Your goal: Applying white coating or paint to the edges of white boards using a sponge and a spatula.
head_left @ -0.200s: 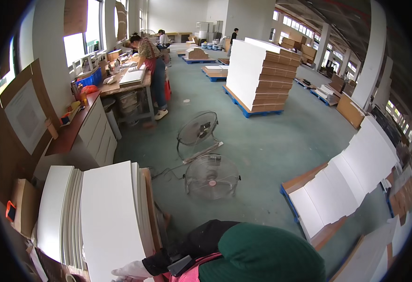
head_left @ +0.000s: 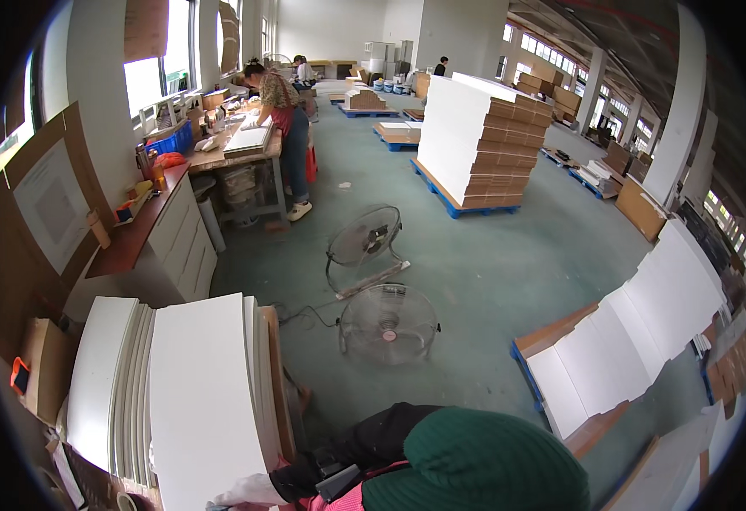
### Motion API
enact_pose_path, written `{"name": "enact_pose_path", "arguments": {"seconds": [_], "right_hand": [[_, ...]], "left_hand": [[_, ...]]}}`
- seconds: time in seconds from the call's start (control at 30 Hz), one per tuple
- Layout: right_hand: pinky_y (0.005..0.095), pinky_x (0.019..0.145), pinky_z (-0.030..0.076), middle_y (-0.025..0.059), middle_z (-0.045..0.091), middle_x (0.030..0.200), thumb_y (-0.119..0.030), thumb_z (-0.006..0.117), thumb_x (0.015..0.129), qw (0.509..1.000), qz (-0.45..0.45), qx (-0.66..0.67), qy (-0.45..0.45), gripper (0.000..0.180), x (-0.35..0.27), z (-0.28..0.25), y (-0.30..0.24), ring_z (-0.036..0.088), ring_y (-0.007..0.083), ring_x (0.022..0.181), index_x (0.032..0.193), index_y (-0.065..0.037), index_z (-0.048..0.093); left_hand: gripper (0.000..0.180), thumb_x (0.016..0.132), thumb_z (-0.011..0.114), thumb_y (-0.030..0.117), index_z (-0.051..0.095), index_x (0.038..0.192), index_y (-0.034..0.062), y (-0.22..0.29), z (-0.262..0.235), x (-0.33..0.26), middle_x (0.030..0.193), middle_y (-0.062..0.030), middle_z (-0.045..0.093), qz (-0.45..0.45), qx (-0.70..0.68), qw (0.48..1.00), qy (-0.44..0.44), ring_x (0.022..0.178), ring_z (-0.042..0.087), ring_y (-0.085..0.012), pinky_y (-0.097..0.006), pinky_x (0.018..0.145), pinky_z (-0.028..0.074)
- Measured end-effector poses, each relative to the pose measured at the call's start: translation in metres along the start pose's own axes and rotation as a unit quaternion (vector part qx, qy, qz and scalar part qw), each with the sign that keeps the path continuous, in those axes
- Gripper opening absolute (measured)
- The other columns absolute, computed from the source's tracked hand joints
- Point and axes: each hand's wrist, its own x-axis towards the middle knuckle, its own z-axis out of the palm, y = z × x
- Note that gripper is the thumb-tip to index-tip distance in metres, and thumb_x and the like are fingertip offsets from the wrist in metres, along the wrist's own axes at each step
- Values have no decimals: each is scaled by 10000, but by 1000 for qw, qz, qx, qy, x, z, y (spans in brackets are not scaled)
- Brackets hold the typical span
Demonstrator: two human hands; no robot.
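At seven o'clock, the right hand [head_left: 249, 492] has edged toward six along the board [head_left: 207, 383], apparently repositioning, its fingers' grip unclear, left hand unseen.

From where I stand, the lower edge cuts off the white-gloved hand [head_left: 252, 490], the white panel [head_left: 205, 396] and the green cloth [head_left: 479, 460]; its fingers blur together. A tall stack [head_left: 451, 140] hides the distant person's [head_left: 442, 66] legs.

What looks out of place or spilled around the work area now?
A small white scrap lies alone on the green floor beyond the two fans, like litter; a dark cable trails untidily beside the nearer one. No spill shows.
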Motion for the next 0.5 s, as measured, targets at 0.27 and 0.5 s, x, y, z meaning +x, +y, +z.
{"name": "enact_pose_path", "arguments": {"seconds": [0.27,0.5], "right_hand": [[312,723,533,33,702,893,-338,539,1006,987,72,134,-44,292,3,-16,5,650,166,764,1133,-107,665],[344,778,520,39,696,934,-341,513,1016,984,77,162,-20,296,-2,-16,2,647,208,770,1139,-121,668]], "left_hand": [[363,886,741,138,636,1181,-46,-29,11,8,979,-190,708,-152,-203,962,-100,802,699,-262,-372,679,595],[409,896,720,100,592,1265,-21,-62,18,14,927,-174,700,-84,-212,968,-106,700,674,-231,-337,577,567]]}}
